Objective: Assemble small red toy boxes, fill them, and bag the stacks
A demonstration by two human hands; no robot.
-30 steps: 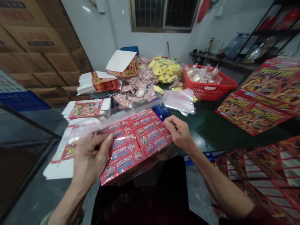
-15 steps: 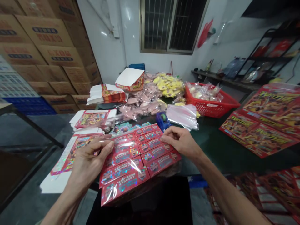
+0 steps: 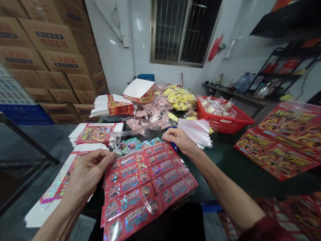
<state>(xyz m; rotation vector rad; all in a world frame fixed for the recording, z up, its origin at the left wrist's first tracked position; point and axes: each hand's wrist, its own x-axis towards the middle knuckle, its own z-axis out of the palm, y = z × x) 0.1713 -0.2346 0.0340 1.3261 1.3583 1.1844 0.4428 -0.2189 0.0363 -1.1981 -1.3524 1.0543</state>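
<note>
A pack of red shiny printed packets (image 3: 132, 192), laid in two columns, lies tilted in front of me inside a clear plastic bag (image 3: 189, 198). At the bag's upper left edge, my left hand (image 3: 91, 169) pinches the film between thumb and fingers. My right hand (image 3: 179, 139) has its fingers closed on the film at the upper right edge. Just beyond the pack are several teal picture cards (image 3: 131, 145). A blue object (image 3: 173, 130), mostly covered by my right hand, sits beside a stack of clear plastic bags (image 3: 195, 130).
Flat printed cartons (image 3: 96, 133) are stacked at left. Pink wrapped pieces (image 3: 155, 112) and yellow ones (image 3: 182, 98) are heaped behind. A red basket (image 3: 225, 124) of wrapped pieces and red display boxes (image 3: 278, 147) stand at right. Brown cartons (image 3: 60, 62) line the left wall.
My right hand has moved left and up along the bag to its far edge. My left hand has shifted slightly left. The bagged pack now sits lower and nearer to me.
</note>
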